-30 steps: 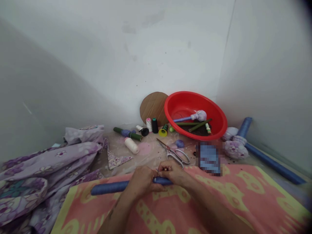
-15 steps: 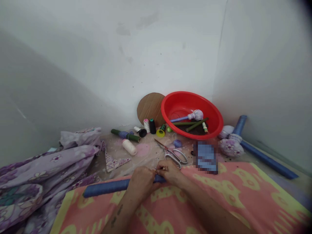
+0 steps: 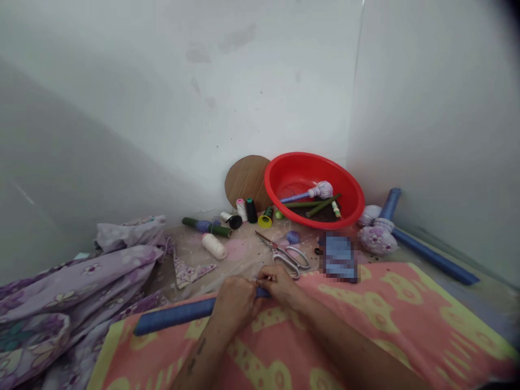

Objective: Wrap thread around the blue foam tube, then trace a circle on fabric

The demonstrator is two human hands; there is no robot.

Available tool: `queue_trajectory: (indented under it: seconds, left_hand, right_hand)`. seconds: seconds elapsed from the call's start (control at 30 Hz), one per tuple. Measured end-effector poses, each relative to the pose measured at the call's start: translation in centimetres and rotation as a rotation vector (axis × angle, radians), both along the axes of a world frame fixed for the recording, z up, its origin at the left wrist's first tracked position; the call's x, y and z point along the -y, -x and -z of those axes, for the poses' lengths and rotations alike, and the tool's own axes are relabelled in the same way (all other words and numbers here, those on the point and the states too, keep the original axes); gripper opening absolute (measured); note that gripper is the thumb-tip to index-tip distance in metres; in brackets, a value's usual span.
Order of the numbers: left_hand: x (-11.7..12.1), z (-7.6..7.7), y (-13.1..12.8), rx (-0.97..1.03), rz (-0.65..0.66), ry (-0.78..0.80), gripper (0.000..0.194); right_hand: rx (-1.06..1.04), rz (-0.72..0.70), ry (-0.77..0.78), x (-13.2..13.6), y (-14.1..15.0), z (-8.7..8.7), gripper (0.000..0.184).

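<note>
A stick wrapped in blue material (image 3: 174, 317) lies slantwise over the cloth on my lap, its free end pointing left. My left hand (image 3: 235, 300) is closed around the stick near its right part. Close beside it, my right hand (image 3: 278, 284) has thumb and fingertips pinched together at the stick's right end; whatever is between them is too small to make out. A short blue stretch shows between the two hands. Silver-handled scissors (image 3: 290, 260) lie just beyond my right hand, blades pointing away to the left.
A tilted red basin (image 3: 355, 214) holds a cloth-headed stick and green stems. Thread spools (image 3: 251, 211), a white spool (image 3: 214, 246) and a green stem bundle (image 3: 207, 226) lie nearby. Floral fabric (image 3: 122, 265) is heaped left. Blue-handled cloth-headed pieces (image 3: 377, 241) rest at right.
The view has turned slightly right, so the things beyond sit a little farther left. Both hands keep nearly the same hold, the right fingertips still pinched by the stick.
</note>
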State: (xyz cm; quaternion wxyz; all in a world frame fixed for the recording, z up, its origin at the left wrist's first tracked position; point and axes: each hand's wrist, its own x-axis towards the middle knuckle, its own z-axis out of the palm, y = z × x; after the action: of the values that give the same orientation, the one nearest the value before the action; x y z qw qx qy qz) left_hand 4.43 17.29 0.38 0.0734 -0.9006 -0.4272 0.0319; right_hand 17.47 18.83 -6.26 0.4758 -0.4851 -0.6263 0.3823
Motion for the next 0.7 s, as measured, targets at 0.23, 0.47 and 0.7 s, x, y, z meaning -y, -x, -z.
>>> queue_trajectory:
  seconds: [0.23, 0.47, 0.7]
  left_hand:
    - [-0.7, 0.1, 0.5, 0.019, -0.072, 0.007, 0.035]
    - [-1.3, 0.5, 1.0, 0.284, -0.135, 0.115, 0.046]
    - [-2.4, 1.9, 1.2, 0.623, -0.194, 0.391, 0.037]
  right_hand:
    - [-0.126, -0.035, 0.114, -0.7, -0.1, -0.5, 0.008]
    - [-0.308, -0.081, 0.259, -1.9, -0.7, -0.8, 0.010]
    - [-0.137, -0.072, -0.019, -2.0, -0.3, -1.3, 0.012]
